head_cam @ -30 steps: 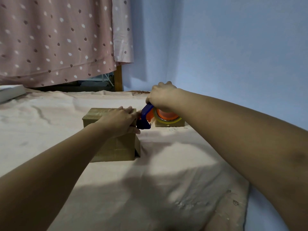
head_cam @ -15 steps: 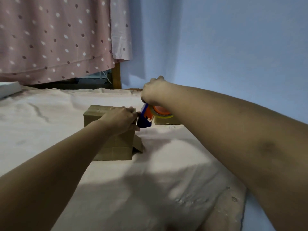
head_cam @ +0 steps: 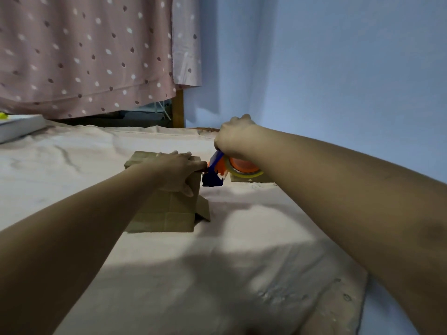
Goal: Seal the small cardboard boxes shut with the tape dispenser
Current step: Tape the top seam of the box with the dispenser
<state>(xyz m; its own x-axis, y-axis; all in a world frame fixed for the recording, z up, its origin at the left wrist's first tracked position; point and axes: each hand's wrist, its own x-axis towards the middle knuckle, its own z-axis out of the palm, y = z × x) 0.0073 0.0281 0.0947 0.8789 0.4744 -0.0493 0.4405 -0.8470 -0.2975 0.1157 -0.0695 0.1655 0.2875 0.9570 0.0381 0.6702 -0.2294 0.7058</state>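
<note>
Hands split the job: left pins the box, right works the tape.

Your left hand lies flat on top of the near cardboard box, fingers reaching its right edge and thumb hanging down the near face. It grips nothing. I read it as holding the lid closed and stopping the box from sliding on the cloth. Your right hand is curled tight round the handle of the tape dispenser, whose blue nose is just beside the box's top right edge, close to your left fingertips. That looks like the start or end of a strip, but I can't see any tape on the lid. A loose flap juts out low on the right side, so that side probably isn't sealed. The second box sits behind the dispenser, mostly hidden.
</note>
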